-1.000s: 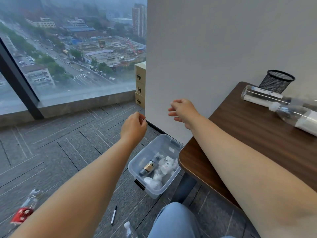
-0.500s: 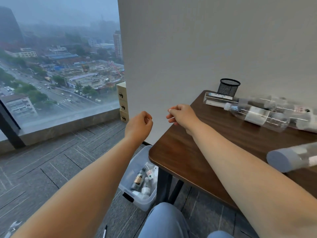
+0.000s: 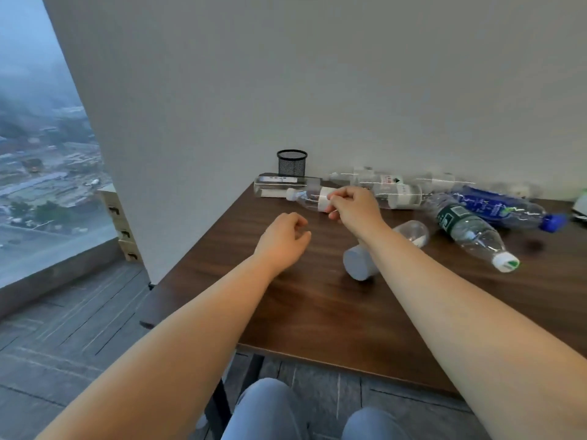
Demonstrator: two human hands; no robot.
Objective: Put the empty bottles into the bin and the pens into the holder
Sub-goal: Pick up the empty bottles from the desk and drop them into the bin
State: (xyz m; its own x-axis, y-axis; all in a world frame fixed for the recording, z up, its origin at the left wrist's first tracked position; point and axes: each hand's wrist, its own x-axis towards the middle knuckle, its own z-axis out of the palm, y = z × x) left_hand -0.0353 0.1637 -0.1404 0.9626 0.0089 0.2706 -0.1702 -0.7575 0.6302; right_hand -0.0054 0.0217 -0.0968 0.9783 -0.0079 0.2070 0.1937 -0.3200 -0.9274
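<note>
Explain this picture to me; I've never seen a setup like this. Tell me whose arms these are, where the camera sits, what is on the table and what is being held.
There is no machine here. A person wears one camera on the head, looking down, so the arms are their own. The left hand hovers over the wooden table, loosely curled, holding nothing. The right hand is at a clear bottle with a white label; I cannot tell whether it grips it. More bottles lie on their sides, among them a blue bottle and a green-labelled bottle. A black mesh holder stands at the far corner by the wall. No pens or bin show here.
</note>
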